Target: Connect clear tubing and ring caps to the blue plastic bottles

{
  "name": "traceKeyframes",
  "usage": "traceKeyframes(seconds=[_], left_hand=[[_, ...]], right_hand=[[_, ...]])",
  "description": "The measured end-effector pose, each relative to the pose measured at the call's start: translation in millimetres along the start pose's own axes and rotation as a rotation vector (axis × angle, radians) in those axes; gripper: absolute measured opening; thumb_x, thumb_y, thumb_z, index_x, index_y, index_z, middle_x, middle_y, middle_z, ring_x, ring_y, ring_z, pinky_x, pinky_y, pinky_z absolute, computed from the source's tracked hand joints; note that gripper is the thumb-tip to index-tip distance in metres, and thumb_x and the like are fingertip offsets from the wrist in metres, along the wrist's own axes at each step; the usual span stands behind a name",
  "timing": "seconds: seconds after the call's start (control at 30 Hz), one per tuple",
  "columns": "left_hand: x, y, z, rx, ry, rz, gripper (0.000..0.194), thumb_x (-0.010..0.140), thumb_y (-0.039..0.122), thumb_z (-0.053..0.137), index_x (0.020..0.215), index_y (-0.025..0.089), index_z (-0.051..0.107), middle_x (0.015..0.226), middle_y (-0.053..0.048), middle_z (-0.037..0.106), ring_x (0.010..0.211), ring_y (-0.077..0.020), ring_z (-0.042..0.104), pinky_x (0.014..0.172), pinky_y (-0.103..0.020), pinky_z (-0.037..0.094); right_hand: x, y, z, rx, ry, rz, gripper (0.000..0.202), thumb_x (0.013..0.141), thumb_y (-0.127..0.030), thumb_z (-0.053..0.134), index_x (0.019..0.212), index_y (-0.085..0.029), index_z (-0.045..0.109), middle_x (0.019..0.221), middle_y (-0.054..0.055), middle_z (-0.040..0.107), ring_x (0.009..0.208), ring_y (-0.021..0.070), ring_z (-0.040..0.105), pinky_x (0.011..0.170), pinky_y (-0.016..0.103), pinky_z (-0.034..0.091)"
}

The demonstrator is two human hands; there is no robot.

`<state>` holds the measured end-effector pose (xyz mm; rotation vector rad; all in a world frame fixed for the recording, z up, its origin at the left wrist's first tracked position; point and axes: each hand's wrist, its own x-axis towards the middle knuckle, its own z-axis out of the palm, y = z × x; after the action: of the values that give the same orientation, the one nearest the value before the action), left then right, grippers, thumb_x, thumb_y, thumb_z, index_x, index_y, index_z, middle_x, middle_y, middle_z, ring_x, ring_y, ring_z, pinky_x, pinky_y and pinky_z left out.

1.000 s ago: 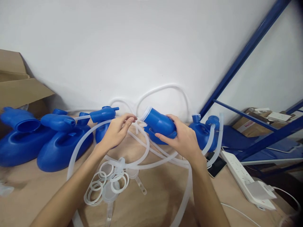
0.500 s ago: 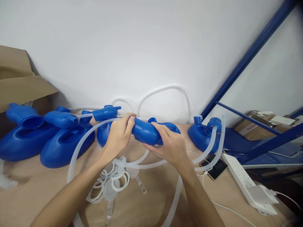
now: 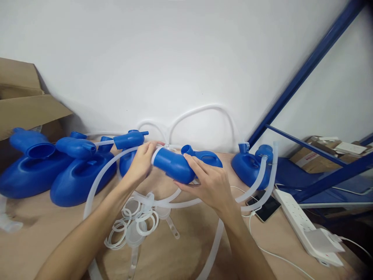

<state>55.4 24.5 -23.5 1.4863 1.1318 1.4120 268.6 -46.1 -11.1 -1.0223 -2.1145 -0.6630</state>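
Observation:
Between my hands is a blue curved plastic spout (image 3: 173,164), held in the air with a white ring (image 3: 154,155) round its left-hand end. My left hand (image 3: 142,160) is closed at that ringed end, its fingertips partly hidden behind the rim. The thumb and fingers of my right hand (image 3: 208,181) grip the spout's other end. Just behind it stands a blue urinal bottle (image 3: 208,156) with an open neck. Below my hands lie several loose white rings (image 3: 118,233) and clear round lids (image 3: 135,233) with straps.
More blue bottles (image 3: 80,186) stand left, with blue spouts (image 3: 75,147) on top. Another bottle (image 3: 247,169) stands right. Translucent hoses (image 3: 96,182) loop across the table. A phone (image 3: 265,208), a power strip (image 3: 303,221), a cardboard box (image 3: 29,112) and a blue rack (image 3: 305,74) surround the area.
My left hand has slid left and down toward the spout's end, exposing the white ring. The spout has shifted slightly left and down. My right hand keeps its grip.

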Motion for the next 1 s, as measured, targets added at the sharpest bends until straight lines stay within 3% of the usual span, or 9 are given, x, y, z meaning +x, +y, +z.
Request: traceKeyframes(seconds=[0.13,0.23,0.33,0.47,0.53,0.67,0.77,0.9,1.0], left_hand=[[4,8,-8.5,-0.065,-0.047,-0.015,0.049,0.091,0.058,0.062,0.114,0.015,0.068,0.095,-0.009,0.077,0.087,-0.0251,0.073,0.075,-0.032,0.055],[3,20,-22.2,0.192,-0.081,0.052,0.052,0.086,0.055,0.068,0.124,0.018,0.066,0.090,-0.005,0.076,0.080,-0.0246,0.072,0.073,-0.032,0.055],[2,28,-47.0,0.473,-0.146,0.041,0.047,0.084,0.055,0.066,0.118,0.022,0.067,0.078,-0.002,0.073,0.069,-0.0252,0.072,0.067,-0.033,0.055],[-1,28,-81.1,0.648,-0.638,-0.160,0.041,0.076,0.057,0.070,0.101,0.024,0.074,0.080,-0.004,0.076,0.068,-0.0264,0.070,0.059,-0.031,0.053],[-3,26,-89.4,0.729,-0.766,-0.247,0.041,0.073,0.057,0.073,0.098,0.025,0.077,0.087,-0.006,0.078,0.075,-0.0280,0.071,0.062,-0.031,0.053],[-7,28,-89.4,0.882,-0.798,-0.247,0.040,0.073,0.058,0.075,0.094,0.023,0.079,0.087,-0.006,0.078,0.082,-0.0292,0.070,0.067,-0.031,0.051],[-12,38,-84.9,0.809,-0.785,-0.140,0.036,0.076,0.055,0.076,0.094,0.024,0.079,0.087,-0.005,0.078,0.081,-0.0275,0.072,0.068,-0.030,0.053],[-19,56,-71.7,0.574,-0.647,0.113,0.038,0.087,0.059,0.068,0.106,0.027,0.075,0.090,-0.004,0.078,0.081,-0.0252,0.073,0.069,-0.030,0.055],[-23,63,-56.1,0.548,-0.523,0.292,0.035,0.092,0.058,0.064,0.097,0.025,0.075,0.089,-0.003,0.075,0.083,-0.0236,0.070,0.074,-0.031,0.055]], right_hand=[[3,4,-11,0.074,-0.045,0.084,0.061,0.089,-0.055,0.076,0.138,-0.019,0.065,0.122,0.009,0.080,0.095,0.0268,0.080,0.072,0.033,0.059],[5,14,-21,0.145,-0.106,0.192,0.069,0.083,-0.057,0.081,0.140,-0.022,0.064,0.124,0.008,0.079,0.101,0.0299,0.079,0.081,0.038,0.062],[5,26,-33,0.189,-0.141,0.297,0.070,0.081,-0.058,0.083,0.138,-0.023,0.064,0.126,0.009,0.078,0.106,0.0325,0.078,0.087,0.043,0.063],[4,35,-43,0.238,-0.199,0.345,0.070,0.080,-0.059,0.082,0.138,-0.024,0.064,0.124,0.009,0.078,0.105,0.0332,0.077,0.086,0.043,0.063],[4,34,-43,0.259,-0.221,0.340,0.071,0.079,-0.060,0.083,0.138,-0.025,0.063,0.123,0.009,0.078,0.104,0.0330,0.077,0.085,0.044,0.063],[5,27,-35,0.270,-0.228,0.309,0.072,0.079,-0.059,0.083,0.139,-0.025,0.063,0.125,0.009,0.078,0.108,0.0334,0.076,0.091,0.046,0.062],[6,24,-29,0.269,-0.249,0.299,0.071,0.079,-0.057,0.084,0.139,-0.025,0.062,0.128,0.008,0.077,0.109,0.0326,0.076,0.092,0.045,0.061],[7,21,-24,0.256,-0.273,0.290,0.073,0.080,-0.059,0.083,0.140,-0.026,0.061,0.126,0.009,0.078,0.104,0.0325,0.078,0.087,0.045,0.062],[8,18,-22,0.261,-0.252,0.263,0.073,0.080,-0.060,0.082,0.141,-0.025,0.061,0.126,0.009,0.078,0.106,0.0330,0.077,0.090,0.045,0.062]])
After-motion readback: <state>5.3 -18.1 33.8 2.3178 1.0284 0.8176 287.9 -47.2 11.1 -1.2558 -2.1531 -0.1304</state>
